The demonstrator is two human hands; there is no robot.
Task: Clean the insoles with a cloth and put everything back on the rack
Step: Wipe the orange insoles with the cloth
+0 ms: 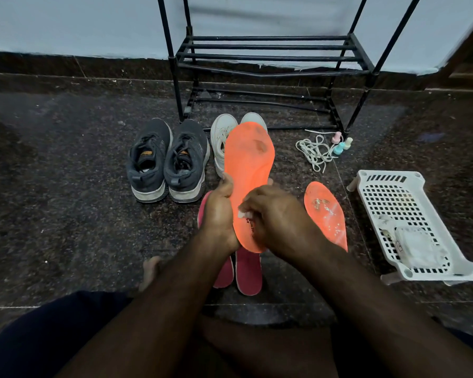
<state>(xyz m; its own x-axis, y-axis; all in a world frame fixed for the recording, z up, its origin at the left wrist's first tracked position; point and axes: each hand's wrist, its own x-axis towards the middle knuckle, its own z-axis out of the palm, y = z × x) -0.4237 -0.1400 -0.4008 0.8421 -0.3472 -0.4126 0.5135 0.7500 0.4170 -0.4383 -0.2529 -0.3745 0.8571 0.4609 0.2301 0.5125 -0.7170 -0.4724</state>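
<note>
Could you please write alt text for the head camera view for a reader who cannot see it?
A seated person's left hand grips an orange insole while the right hand rubs a small white cloth on it. On the dark floor lie a second orange insole, pink insoles, grey shoes, white shoes and an empty black rack.

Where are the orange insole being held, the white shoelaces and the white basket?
held orange insole (247, 159): head view, on its upper forefoot area.
white shoelaces (313, 152): head view, on the middle of the tangle.
white basket (388, 177): head view, on its far rim.
</note>
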